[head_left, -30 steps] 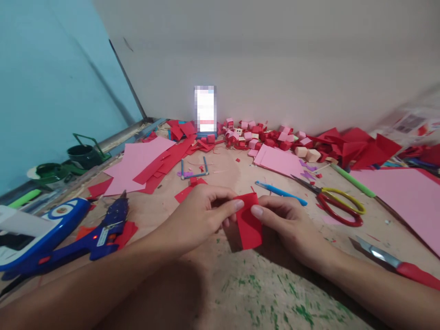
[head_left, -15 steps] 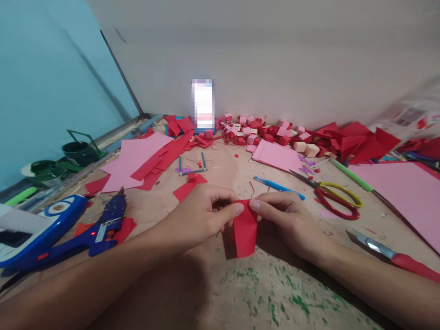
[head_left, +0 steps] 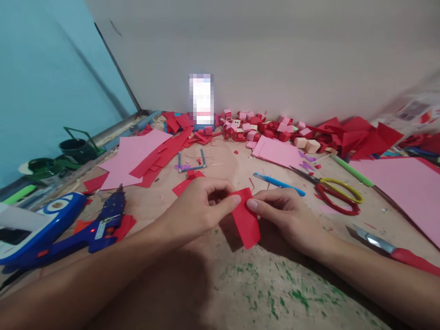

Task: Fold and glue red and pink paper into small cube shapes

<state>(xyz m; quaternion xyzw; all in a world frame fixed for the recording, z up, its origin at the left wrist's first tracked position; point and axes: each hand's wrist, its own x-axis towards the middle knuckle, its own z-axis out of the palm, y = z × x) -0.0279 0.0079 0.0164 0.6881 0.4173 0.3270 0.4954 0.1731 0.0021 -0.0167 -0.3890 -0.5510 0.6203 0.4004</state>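
Here, a green-flecked table [head_left: 237, 286] spreads below, a glue gun [head_left: 112, 206] lying left. Above it, left hand [head_left: 208, 204] and right hand [head_left: 283, 208] pinch a red paper [head_left: 246, 222] by its upper edges, lower end free; the gun's label [head_left: 100, 230] is unreadable.

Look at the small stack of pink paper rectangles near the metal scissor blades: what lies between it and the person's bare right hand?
In the head view, a slim blue pen-shaped tool lies between the pink stack and the right hand.
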